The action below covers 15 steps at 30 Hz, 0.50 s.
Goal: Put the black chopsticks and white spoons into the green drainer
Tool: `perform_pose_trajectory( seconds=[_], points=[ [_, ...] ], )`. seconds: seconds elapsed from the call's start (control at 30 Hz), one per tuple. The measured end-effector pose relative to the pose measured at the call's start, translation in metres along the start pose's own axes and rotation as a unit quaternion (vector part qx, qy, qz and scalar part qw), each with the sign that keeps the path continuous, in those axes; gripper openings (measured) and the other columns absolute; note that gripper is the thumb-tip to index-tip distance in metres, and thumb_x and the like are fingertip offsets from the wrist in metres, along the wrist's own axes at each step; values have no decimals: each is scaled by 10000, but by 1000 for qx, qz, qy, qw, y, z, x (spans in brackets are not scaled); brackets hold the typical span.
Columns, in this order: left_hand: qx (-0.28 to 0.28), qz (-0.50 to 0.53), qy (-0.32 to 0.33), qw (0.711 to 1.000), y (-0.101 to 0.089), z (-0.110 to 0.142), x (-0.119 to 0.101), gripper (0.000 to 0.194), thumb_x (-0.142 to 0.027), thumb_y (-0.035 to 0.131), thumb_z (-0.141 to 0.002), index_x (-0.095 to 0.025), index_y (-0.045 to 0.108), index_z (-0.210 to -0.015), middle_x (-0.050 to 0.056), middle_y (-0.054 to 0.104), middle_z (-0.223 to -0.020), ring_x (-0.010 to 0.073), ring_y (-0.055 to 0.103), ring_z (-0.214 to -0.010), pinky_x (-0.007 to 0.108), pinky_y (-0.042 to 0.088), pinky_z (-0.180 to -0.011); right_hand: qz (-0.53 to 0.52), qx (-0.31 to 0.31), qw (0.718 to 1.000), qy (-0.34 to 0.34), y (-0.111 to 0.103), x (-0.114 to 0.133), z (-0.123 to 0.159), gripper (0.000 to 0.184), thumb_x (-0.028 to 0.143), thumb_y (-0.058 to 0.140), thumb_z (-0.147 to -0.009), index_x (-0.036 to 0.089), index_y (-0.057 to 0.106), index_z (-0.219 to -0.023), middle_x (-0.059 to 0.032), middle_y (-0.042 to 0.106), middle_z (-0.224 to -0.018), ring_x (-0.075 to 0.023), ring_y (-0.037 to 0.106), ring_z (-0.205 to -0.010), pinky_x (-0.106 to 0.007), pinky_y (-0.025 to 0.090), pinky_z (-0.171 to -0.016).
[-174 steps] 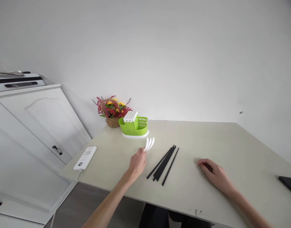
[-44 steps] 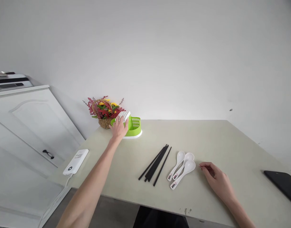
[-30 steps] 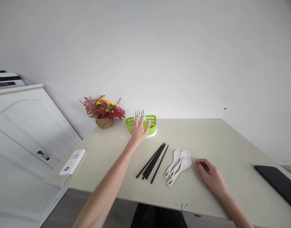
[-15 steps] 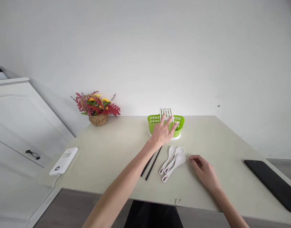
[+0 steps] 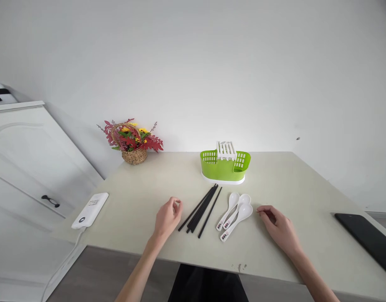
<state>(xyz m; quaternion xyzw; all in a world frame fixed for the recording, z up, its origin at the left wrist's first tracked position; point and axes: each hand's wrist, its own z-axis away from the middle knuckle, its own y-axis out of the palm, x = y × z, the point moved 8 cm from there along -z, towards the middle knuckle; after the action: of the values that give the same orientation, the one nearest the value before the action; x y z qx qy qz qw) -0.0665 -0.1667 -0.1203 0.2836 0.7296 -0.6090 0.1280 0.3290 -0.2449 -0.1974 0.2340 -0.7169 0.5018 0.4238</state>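
Observation:
My left hand (image 5: 168, 214) rests on the table with its fingers curled in, holding nothing, just left of a fanned bundle of black chopsticks (image 5: 202, 212). One chopstick lies a little apart on the bundle's right. Beside them are three white spoons (image 5: 240, 216), bowls pointing away from me and labels on the handles. My right hand (image 5: 279, 226) lies to the right of the spoons, fingers curled and nothing in them. Behind the chopsticks and spoons stands a green cutlery holder (image 5: 220, 171) with a white slotted top and white base; neither hand touches it.
A wicker basket of artificial flowers (image 5: 134, 156) stands at the back left. A white power bank (image 5: 90, 209) with a cable lies at the left edge. A black phone-like slab (image 5: 366, 239) is at the right. A white cabinet (image 5: 29, 167) adjoins the table's left.
The spoons left my left hand and now lie by the chopsticks. That hand then slid the cutlery holder rightward from beside the flowers, let go and drew back. My right hand stayed put.

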Motion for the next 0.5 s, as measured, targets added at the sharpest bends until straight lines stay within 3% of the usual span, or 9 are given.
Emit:
perform_pose_trajectory(
  seconds=[0.07, 0.2, 0.5],
  points=[
    [11, 8, -1, 1000, -2, 18, 11, 286, -477, 440, -1031, -243, 598, -986, -5, 652, -714, 185, 645, -621, 260, 443, -556, 5, -4, 1000, 1, -1, -1, 1, 325, 492, 523, -875, 254, 715, -984, -58, 782, -1025, -252, 718, -901, -374, 531, -803],
    [37, 3, 30, 999, 0, 39, 7, 303, -495, 420, -1046, -265, 611, -996, -21, 649, -703, 170, 631, -600, 259, 451, -582, 12, -7, 1000, 4, -2, -4, 2, 328, 501, 546, -859, 253, 722, -981, -60, 784, -1017, -253, 726, -888, -359, 544, -781],
    [71, 10, 42, 997, 2, 46, 2, 306, -557, 528, -989, -270, 636, -1003, -40, 644, -707, 161, 620, -619, 277, 480, -641, 30, -2, 999, 21, 0, -15, 2, 343, 505, 553, -877, 254, 723, -1039, -56, 784, -1072, -264, 729, -964, -364, 527, -815]
  ],
)
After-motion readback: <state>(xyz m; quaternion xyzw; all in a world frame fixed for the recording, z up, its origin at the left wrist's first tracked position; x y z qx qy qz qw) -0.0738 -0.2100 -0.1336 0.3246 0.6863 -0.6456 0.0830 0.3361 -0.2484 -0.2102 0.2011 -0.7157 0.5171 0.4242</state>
